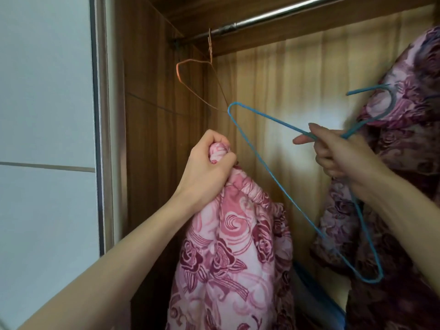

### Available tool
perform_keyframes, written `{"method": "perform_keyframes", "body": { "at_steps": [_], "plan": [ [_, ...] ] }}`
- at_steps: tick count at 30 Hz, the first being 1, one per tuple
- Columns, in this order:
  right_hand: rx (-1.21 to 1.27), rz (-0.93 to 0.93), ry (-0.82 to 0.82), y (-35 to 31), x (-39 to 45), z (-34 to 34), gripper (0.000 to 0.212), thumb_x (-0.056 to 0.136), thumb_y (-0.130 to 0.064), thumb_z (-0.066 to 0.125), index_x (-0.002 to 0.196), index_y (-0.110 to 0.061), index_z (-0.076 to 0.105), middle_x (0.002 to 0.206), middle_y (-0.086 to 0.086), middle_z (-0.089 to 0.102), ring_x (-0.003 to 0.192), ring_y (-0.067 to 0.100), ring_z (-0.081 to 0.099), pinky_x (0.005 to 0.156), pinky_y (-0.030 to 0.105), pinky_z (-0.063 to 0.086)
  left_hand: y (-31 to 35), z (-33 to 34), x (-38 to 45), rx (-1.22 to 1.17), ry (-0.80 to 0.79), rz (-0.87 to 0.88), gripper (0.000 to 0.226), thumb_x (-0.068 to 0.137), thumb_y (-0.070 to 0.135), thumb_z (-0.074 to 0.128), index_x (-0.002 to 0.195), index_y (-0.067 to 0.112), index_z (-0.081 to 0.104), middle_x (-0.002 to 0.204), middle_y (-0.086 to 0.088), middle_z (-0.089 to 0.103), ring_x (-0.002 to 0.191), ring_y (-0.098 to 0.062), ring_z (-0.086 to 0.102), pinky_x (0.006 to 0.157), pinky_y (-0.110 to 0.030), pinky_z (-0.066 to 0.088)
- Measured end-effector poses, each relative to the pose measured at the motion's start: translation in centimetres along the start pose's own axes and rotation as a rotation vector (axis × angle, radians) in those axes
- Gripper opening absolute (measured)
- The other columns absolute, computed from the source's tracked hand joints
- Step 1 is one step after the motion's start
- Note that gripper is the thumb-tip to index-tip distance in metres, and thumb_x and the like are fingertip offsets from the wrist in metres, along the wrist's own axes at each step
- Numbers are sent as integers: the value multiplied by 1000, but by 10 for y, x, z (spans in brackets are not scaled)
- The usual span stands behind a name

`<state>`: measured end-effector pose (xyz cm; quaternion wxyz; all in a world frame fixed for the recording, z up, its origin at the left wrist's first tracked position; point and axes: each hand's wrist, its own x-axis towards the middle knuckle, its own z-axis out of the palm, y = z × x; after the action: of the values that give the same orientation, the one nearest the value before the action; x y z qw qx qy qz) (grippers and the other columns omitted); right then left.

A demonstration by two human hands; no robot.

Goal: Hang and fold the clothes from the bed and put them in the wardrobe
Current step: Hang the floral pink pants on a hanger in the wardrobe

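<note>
Pink floral fabric filled the lower middle of the view: a rose-printed garment hung bunched from my left hand, whose grip was a tight fist around its gathered top edge, just in front of the open wardrobe. My right hand was raised beside it, fingers curled shut around the neck of a blue wire hanger, below its hook. That hanger was tilted steeply, one shoulder tip pointing up and left, the other dropping low to the right, its hook reaching toward a darker purple floral cloth that hung along the right edge of the view. I could not tell what that cloth was attached to.

Above, a metal rail ran across the top of the wardrobe. One empty orange wire hanger dangled from its left end, near the wooden side wall.

I judged this to be the hanging step: garment and hanger were both up at the wardrobe but not yet joined. The next move would call for threading the blue hanger's shoulders into the garment's opening, which meant loosening my fist enough to open the fabric without dropping it, then lifting the hook onto the rail.
</note>
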<state>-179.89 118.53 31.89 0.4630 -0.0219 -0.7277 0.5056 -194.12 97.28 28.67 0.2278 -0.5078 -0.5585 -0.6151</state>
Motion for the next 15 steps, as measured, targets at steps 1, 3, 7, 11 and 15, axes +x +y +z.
{"method": "perform_keyframes", "body": {
  "at_steps": [1, 3, 7, 11, 15],
  "plan": [
    [15, 5, -14, 2, -4, -2, 36, 103, -40, 58, 97, -11, 78, 55, -10, 19, 39, 4, 14, 38, 13, 11, -1, -3, 0, -5, -8, -3, 22, 81, 16, 58, 98, 4, 55, 85, 6, 56, 71, -3, 50, 69, -16, 43],
    [47, 6, -23, 2, -14, -4, 33, 102, -38, 60, 100, -10, 77, 56, -10, 18, 40, 4, 14, 39, 12, 10, -4, -10, -1, -28, -13, -29, 24, 81, 18, 57, 101, 5, 53, 85, 6, 55, 70, -4, 49, 68, -19, 44],
    [118, 3, -92, 1, -33, -11, 34, 95, -38, 64, 104, -7, 76, 59, -7, 18, 42, 4, 14, 38, 12, 12, -10, -22, -7, -74, -74, -95, 21, 84, 20, 53, 104, 14, 49, 85, 5, 51, 71, -8, 47, 66, -27, 42],
    [83, 37, -138, 1, -50, -17, 41, 82, -43, 68, 99, -7, 77, 59, -6, 16, 41, 5, 13, 39, 10, 13, -9, -29, -14, -124, -163, -94, 30, 82, 15, 47, 112, 10, 43, 87, 6, 48, 75, -8, 43, 66, -23, 42],
    [89, 86, -174, 2, -68, -15, 29, 85, -37, 65, 87, -12, 80, 56, -7, 17, 39, 4, 14, 40, 8, 12, -11, -39, -15, -122, -181, -123, 36, 81, 17, 46, 116, 10, 42, 95, 6, 51, 74, 1, 49, 68, -18, 46]
  ]
}}
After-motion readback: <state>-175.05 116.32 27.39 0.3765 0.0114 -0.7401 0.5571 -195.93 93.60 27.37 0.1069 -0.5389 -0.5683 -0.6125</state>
